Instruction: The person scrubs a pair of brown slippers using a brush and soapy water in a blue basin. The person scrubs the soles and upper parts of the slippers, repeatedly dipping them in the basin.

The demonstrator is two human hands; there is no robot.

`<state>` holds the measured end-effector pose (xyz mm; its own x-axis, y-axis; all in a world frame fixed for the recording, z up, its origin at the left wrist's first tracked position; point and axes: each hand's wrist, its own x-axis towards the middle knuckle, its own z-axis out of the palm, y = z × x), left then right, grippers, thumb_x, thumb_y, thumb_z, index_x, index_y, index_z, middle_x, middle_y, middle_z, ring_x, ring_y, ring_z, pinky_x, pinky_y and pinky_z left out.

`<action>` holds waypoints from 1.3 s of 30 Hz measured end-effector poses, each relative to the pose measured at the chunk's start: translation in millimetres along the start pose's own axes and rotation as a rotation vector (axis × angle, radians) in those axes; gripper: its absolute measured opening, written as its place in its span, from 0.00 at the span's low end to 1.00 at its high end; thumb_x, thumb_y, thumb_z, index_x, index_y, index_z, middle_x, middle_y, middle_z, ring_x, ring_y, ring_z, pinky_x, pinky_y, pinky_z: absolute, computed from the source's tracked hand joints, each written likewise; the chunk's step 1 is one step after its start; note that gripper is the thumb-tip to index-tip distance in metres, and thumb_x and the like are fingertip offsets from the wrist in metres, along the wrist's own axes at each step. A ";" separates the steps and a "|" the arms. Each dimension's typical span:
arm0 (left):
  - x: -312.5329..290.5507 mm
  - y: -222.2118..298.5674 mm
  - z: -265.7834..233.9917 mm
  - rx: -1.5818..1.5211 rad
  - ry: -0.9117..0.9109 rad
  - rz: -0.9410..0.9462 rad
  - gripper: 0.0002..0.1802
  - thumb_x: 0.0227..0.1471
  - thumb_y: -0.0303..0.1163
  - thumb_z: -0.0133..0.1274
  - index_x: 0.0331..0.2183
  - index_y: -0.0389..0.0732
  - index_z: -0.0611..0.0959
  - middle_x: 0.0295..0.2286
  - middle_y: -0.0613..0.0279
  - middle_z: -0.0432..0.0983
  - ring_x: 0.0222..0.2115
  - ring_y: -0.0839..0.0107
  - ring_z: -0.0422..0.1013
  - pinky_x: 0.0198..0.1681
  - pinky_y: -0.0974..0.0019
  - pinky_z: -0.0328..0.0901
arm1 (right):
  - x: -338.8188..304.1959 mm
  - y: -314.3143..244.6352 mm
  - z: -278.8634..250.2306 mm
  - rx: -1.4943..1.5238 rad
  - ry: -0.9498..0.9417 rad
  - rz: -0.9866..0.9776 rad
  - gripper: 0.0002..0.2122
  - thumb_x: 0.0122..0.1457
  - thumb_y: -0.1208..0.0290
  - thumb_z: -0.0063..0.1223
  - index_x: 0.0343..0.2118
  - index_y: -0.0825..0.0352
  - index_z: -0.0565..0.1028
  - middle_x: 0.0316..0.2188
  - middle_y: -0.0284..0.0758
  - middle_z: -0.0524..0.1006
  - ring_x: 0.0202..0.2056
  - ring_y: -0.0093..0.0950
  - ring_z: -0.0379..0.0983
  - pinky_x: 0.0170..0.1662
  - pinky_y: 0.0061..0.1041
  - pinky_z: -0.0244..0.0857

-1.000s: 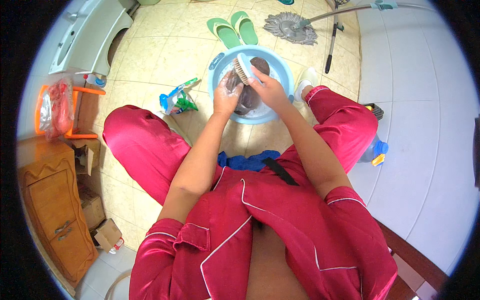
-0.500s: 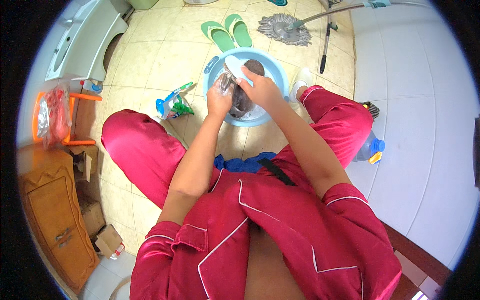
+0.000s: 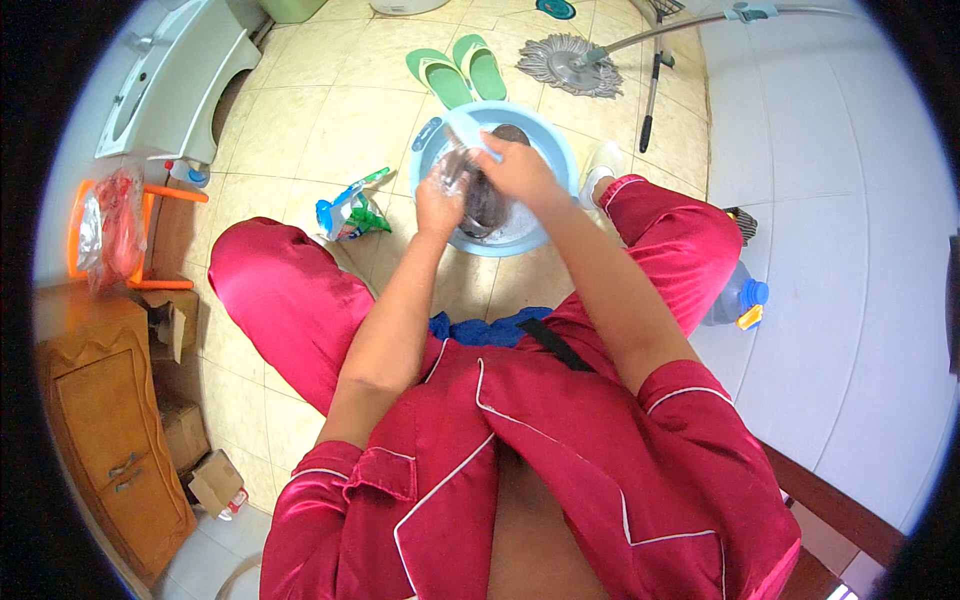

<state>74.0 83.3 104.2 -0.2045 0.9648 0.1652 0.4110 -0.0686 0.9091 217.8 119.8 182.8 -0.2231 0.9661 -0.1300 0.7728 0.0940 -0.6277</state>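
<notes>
A light blue basin [image 3: 567, 170] stands on the floor between my legs, with sudsy water in it. My right hand [image 3: 522, 172] is closed round a pale blue scrubbing brush [image 3: 463, 128], its bristles turned toward my left hand. Suds cover my left hand [image 3: 440, 200], which is closed on a dark wet shoe [image 3: 487, 207] over the basin. The shoe has a long, rounded outline. My fingers and the brush hide part of it, and the brush is blurred.
Green flip-flops [image 3: 483, 72] lie beyond the basin, beside a grey mop head [image 3: 568, 66]. A blue-green packet [image 3: 352, 212] lies left of it. An orange stool [image 3: 165, 284] and wooden cabinet [image 3: 110, 420] stand left. A large bottle [image 3: 735, 295] is by my right leg.
The brush has shifted slightly and is now blurred, with my right hand tilted a little differently around it. My left hand keeps its hold. The whole view has moved slightly.
</notes>
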 end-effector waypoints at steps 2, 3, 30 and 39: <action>-3.9 5.6 3.8 -0.035 0.022 -0.008 0.19 0.44 0.28 0.53 0.41 0.35 0.75 0.35 0.46 0.75 0.38 0.56 0.72 0.41 0.63 0.64 | 2.9 9.0 -2.8 -0.011 0.059 -0.053 0.23 0.52 0.50 0.44 0.48 0.56 0.70 0.33 0.52 0.73 0.37 0.48 0.70 0.41 0.41 0.64; -2.5 1.6 5.7 -0.074 0.050 0.004 0.18 0.44 0.28 0.53 0.41 0.36 0.76 0.35 0.46 0.75 0.38 0.55 0.72 0.41 0.63 0.64 | 0.9 11.7 0.4 -0.007 0.056 -0.067 0.23 0.52 0.50 0.44 0.48 0.56 0.70 0.32 0.52 0.73 0.36 0.48 0.71 0.40 0.41 0.64; 2.4 -3.1 15.3 0.002 -0.131 -0.113 0.18 0.41 0.33 0.54 0.37 0.34 0.77 0.32 0.45 0.75 0.35 0.54 0.72 0.37 0.61 0.65 | -41.8 -12.7 -0.2 -0.279 0.093 -0.172 0.22 0.51 0.53 0.47 0.51 0.47 0.67 0.18 0.46 0.73 0.23 0.43 0.73 0.27 0.39 0.65; 5.3 -1.9 8.2 0.059 -0.072 -0.210 0.17 0.42 0.32 0.55 0.36 0.35 0.77 0.30 0.51 0.77 0.32 0.63 0.74 0.37 0.65 0.65 | -5.5 5.8 1.4 -0.071 0.125 -0.037 0.22 0.52 0.52 0.44 0.49 0.56 0.68 0.27 0.50 0.75 0.31 0.48 0.72 0.36 0.42 0.65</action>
<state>79.4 90.6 100.3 -0.2277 0.9722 -0.0546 0.4182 0.1483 0.8962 222.6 114.7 178.7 -0.1794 0.9837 -0.0084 0.8068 0.1422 -0.5735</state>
